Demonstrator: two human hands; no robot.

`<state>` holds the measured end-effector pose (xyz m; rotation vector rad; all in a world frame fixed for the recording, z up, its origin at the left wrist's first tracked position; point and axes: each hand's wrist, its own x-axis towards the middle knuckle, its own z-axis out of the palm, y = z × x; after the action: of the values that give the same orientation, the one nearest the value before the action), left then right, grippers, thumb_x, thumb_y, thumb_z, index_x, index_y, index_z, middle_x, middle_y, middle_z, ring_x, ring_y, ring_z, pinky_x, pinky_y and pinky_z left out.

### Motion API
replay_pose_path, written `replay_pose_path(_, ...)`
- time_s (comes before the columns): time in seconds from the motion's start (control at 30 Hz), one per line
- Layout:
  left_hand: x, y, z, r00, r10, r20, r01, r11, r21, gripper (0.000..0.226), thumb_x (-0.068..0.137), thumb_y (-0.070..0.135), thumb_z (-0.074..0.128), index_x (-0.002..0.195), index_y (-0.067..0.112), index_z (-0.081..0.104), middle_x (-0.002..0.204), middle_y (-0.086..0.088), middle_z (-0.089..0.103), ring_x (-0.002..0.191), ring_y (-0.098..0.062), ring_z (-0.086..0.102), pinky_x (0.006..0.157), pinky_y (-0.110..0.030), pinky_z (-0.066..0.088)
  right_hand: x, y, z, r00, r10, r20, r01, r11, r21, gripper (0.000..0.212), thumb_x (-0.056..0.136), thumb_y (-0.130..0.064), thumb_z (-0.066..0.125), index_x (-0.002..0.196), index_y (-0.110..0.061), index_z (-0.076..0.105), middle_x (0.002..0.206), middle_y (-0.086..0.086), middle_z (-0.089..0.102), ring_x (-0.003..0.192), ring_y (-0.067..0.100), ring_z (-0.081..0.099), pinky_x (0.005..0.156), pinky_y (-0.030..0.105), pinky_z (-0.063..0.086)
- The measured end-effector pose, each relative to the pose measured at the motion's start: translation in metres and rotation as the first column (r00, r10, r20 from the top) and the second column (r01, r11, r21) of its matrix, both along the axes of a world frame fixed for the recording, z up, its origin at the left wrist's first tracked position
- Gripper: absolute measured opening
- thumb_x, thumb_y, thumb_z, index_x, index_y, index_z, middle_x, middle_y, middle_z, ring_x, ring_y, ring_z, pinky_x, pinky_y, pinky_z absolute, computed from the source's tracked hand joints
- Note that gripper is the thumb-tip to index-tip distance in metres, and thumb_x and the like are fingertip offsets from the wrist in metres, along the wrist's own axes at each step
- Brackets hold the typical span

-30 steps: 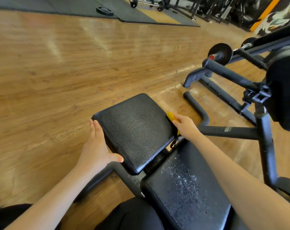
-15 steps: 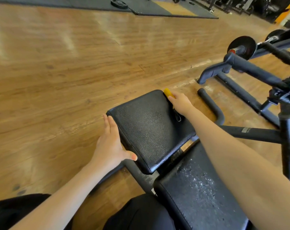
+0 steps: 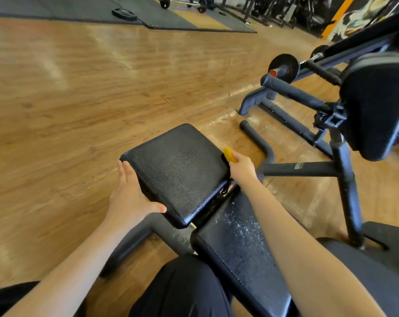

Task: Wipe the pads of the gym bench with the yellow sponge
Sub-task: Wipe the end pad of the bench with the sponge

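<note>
The black seat pad [image 3: 178, 170] of the gym bench lies in the middle of the view, with the longer back pad [image 3: 239, 243] nearer me, speckled with droplets. My right hand [image 3: 242, 168] grips the yellow sponge [image 3: 230, 154] against the seat pad's right side edge. My left hand [image 3: 129, 195] rests flat along the pad's left edge, fingers straight and thumb on the near corner. Most of the sponge is hidden inside my right hand.
The bench's black steel frame [image 3: 301, 169] and a foot bar [image 3: 255, 138] run to the right. Another machine with a dark pad [image 3: 376, 106] and a weight plate [image 3: 284, 67] stands at right. Wooden floor [image 3: 79, 99] spreads to the left; rubber mats and barbells lie far back.
My right hand slid the sponge forward along the seat pad's right edge to its far corner, then back toward the middle. My left hand kept its place on the left edge.
</note>
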<state>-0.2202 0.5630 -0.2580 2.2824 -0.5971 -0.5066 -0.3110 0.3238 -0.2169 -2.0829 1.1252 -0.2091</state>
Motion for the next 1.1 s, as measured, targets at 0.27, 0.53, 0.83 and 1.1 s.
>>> replay_pose_path(0.27, 0.003, -0.002, -0.006, 0.999, 0.012, -0.031, -0.013, 1.0, -0.018, 0.144, 0.051, 0.031, 0.089, 0.143, 0.008, -0.019, 0.152, -0.004, -0.027, 0.143, -0.017, -0.006, 0.115, -0.046, 0.018, -0.022, 0.047, 0.0, 0.99, -0.136, 0.041, 0.137, 0.99, -0.025, 0.052, 0.089, 0.002, 0.032, 0.135, -0.02, 0.042, 0.115, 0.016, 0.059, 0.08, 0.028, 0.057, 0.061, 0.033, 0.047)
replay_pose_path(0.53, 0.001, 0.005, -0.005, 1.0, -0.012, -0.009, 0.012, 1.0, -0.004, 0.14, 0.055, 0.041, 0.085, 0.144, 0.012, -0.018, 0.152, 0.0, -0.025, 0.144, -0.019, -0.001, 0.112, -0.049, 0.024, -0.035, 0.088, 0.008, 0.987, -0.077, 0.143, 0.079, 0.997, -0.007, 0.045, 0.092, -0.001, 0.037, 0.134, -0.017, 0.045, 0.122, 0.007, 0.06, 0.089, 0.021, 0.056, 0.068, 0.022, 0.043)
replay_pose_path(0.83, -0.002, 0.006, -0.002, 0.999, -0.047, 0.025, 0.046, 0.998, 0.042, 0.135, 0.06, 0.046, 0.081, 0.144, 0.009, -0.018, 0.153, -0.002, -0.025, 0.144, -0.021, -0.001, 0.112, -0.051, 0.023, -0.015, 0.116, -0.011, 0.996, -0.014, 0.083, 0.017, 0.999, -0.039, 0.049, 0.096, -0.007, 0.034, 0.143, -0.018, 0.023, 0.156, 0.0, 0.008, 0.142, 0.024, 0.013, 0.111, 0.036, 0.028)
replay_pose_path(1.1, 0.001, 0.008, -0.006, 0.997, -0.069, 0.038, 0.067, 0.997, 0.047, 0.139, 0.057, 0.051, 0.081, 0.144, 0.009, -0.018, 0.153, -0.004, -0.024, 0.144, -0.022, 0.001, 0.112, -0.049, 0.024, -0.038, 0.157, -0.005, 0.988, 0.156, 0.021, -0.157, 0.987, 0.043, 0.052, 0.097, -0.016, 0.037, 0.145, -0.02, 0.016, 0.156, -0.003, 0.001, 0.144, 0.019, 0.006, 0.114, 0.034, 0.02)
